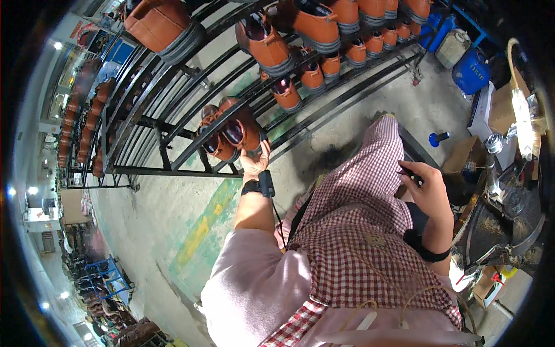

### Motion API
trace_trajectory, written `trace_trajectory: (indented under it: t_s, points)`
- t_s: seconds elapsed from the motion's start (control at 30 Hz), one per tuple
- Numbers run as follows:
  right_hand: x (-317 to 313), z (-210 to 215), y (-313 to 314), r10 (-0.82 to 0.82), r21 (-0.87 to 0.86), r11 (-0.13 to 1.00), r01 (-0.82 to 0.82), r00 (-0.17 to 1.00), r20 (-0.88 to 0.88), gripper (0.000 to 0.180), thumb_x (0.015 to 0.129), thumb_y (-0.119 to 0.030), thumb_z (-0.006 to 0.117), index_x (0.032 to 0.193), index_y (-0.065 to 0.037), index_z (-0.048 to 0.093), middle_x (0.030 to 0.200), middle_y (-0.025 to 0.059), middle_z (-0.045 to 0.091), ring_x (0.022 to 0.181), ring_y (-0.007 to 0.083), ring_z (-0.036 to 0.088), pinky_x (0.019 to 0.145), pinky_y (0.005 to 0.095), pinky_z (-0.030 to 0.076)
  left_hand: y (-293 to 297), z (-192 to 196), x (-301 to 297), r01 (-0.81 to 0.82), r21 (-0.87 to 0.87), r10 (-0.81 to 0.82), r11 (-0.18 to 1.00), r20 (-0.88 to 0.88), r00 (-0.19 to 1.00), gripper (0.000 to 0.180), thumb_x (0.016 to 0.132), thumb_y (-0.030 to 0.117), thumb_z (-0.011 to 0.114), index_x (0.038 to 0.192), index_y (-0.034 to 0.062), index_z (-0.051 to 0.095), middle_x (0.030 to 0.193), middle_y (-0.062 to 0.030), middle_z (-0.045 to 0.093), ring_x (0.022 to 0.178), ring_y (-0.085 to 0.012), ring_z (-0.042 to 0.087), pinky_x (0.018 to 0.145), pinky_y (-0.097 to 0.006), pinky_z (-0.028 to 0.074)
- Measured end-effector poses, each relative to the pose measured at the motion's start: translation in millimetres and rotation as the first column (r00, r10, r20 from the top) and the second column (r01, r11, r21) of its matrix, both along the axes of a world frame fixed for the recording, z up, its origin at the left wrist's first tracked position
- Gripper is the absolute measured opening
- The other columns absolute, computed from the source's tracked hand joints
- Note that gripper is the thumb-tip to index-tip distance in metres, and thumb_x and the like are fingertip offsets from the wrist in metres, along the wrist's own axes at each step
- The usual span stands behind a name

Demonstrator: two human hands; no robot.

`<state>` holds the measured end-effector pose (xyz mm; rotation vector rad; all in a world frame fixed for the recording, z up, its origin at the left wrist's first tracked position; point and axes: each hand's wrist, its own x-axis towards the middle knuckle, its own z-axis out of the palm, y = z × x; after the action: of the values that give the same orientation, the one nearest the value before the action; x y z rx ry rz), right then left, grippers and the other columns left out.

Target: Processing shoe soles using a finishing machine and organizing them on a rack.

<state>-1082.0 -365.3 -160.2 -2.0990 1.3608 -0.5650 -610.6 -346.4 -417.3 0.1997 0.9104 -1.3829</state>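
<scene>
My left hand (255, 161) reaches out to the rack, its fingers curled around the near end of a brown leather shoe (247, 128). Right beside that shoe sits another brown shoe (218, 146), its dark opening facing me. Both are low on the black metal rack (173, 172). Over on the right, my right hand (429, 188) is raised next to my checked apron (370, 173). Its thumb and fingers are pinched around a small dark thing that is too small to name.
Rows of orange-brown shoes (315, 29) with dark soles fill the rack's upper bars. Blue drums (471, 74) stand at the far right. A dusty machine (500, 222) is close on my right, with cardboard boxes (462, 156) beyond it. A blue cart (110, 280) stands at the left.
</scene>
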Motion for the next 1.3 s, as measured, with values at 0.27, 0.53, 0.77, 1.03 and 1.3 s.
trace_trajectory:
  t_s: [0.27, 0.53, 0.77, 1.03, 1.3]
  points:
    - [-47.1, -39.8, 14.5, -0.178, 0.02, 0.984, 0.177, 0.983, 0.035, 0.029, 0.074, -0.007, 0.072, 0.101, 0.001, 0.068, 0.086, 0.0161, 0.067, 0.085, 0.0288, 0.063, 0.076, 0.0337, 0.048, -53.3, -40.4, -27.6, -0.565, 0.278, 0.247, 0.777, 0.691, 0.679, 0.035, 0.092, 0.021, 0.048, 0.113, -0.0069, 0.048, 0.1, -0.0178, 0.056, 0.083, -0.033, 0.058, 0.069, -0.038, 0.059]
    - [-33.4, -30.1, -4.4, -0.139, -0.045, 0.988, 0.145, 0.983, 0.116, 0.023, 0.069, -0.007, 0.076, 0.089, 0.0, 0.068, 0.069, 0.011, 0.066, 0.058, 0.0193, 0.064, 0.057, 0.0294, 0.049, -150.2, 72.2, -51.8, -0.242, 0.48, -0.224, 0.843, -0.096, -0.97, 0.036, 0.081, 0.033, 0.069, 0.098, 0.0024, 0.062, 0.101, -0.0214, 0.064, 0.092, -0.0394, 0.061, 0.075, -0.046, 0.05]
    - [-22.1, -53.9, -6.6, -0.293, 0.418, 0.901, 0.117, 0.874, 0.387, 0.017, 0.09, -0.012, 0.06, 0.089, 0.005, 0.063, 0.072, 0.0086, 0.064, 0.066, 0.0135, 0.062, 0.062, 0.0294, 0.05, -102.5, 173.2, -167.2, 0.077, 0.241, 0.087, 0.967, -0.028, -0.996, 0.028, 0.079, 0.028, 0.069, 0.061, 0.0084, 0.058, 0.062, -0.0103, 0.06, 0.06, -0.0316, 0.061, 0.056, -0.041, 0.049]
    - [-31.2, -50.9, -11.3, -0.522, 0.474, 0.839, 0.268, 0.644, 0.56, 0.021, 0.075, -0.011, 0.062, 0.09, 0.002, 0.062, 0.076, 0.0016, 0.061, 0.068, 0.0079, 0.052, 0.064, 0.0257, 0.046, -48.8, 255.9, -311.1, 0.791, 0.239, 0.812, 0.562, 0.022, -0.584, 0.027, 0.067, 0.028, 0.079, 0.062, 0.0098, 0.061, 0.068, -0.0033, 0.061, 0.063, -0.0256, 0.059, 0.059, -0.033, 0.048]
    - [-74.0, -58.4, 5.6, -0.567, 0.533, 0.817, 0.221, 0.14, 0.812, 0.013, 0.082, -0.015, 0.066, 0.089, -0.005, 0.062, 0.073, -0.0018, 0.06, 0.06, 0.0057, 0.053, 0.052, 0.0218, 0.042, -59.7, 182.5, -349.1, 0.856, -0.141, -0.389, 0.498, 0.846, 0.365, 0.067, 0.088, 0.029, 0.047, 0.148, 0.0081, 0.026, 0.143, -0.0171, 0.041, 0.128, -0.0308, 0.045, 0.107, -0.047, 0.037]
